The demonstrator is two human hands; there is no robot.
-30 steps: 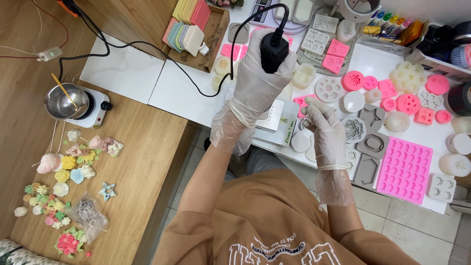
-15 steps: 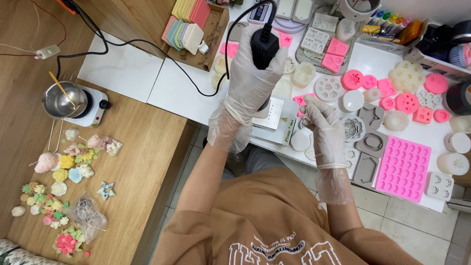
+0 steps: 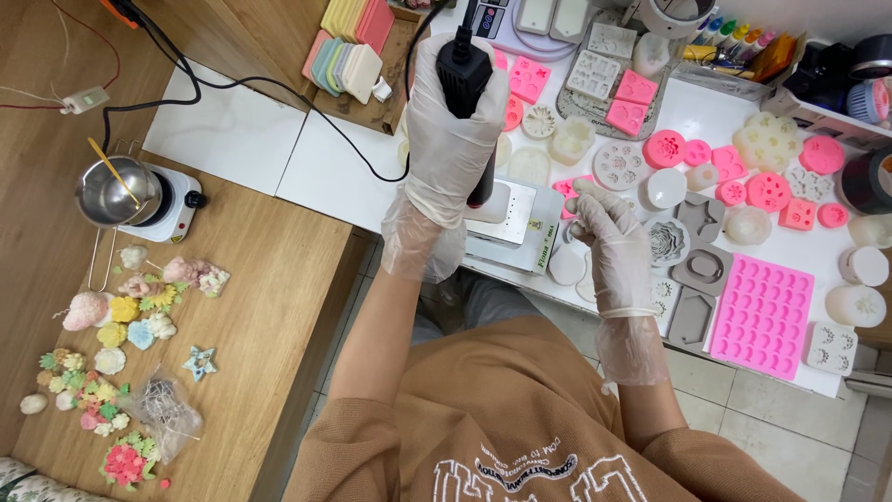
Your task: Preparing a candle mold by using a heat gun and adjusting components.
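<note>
While a steel pot (image 3: pixel 107 191) sits on a small hotplate (image 3: pixel 172 206) at far left, gloved left hand (image 3: pixel 452 130) grips a black corded tool (image 3: pixel 465 70) upright above the white table (image 3: pixel 242 130); gloved right hand (image 3: pixel 609 232), fingers curled narrow, hovers beside grey and pink silicone moulds (image 3: pixel 764 316).

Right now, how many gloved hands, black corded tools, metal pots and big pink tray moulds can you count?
Gloved hands: 2, left hand and right hand
Black corded tool: 1
Metal pot: 1
Big pink tray mould: 1
Total: 5
</note>
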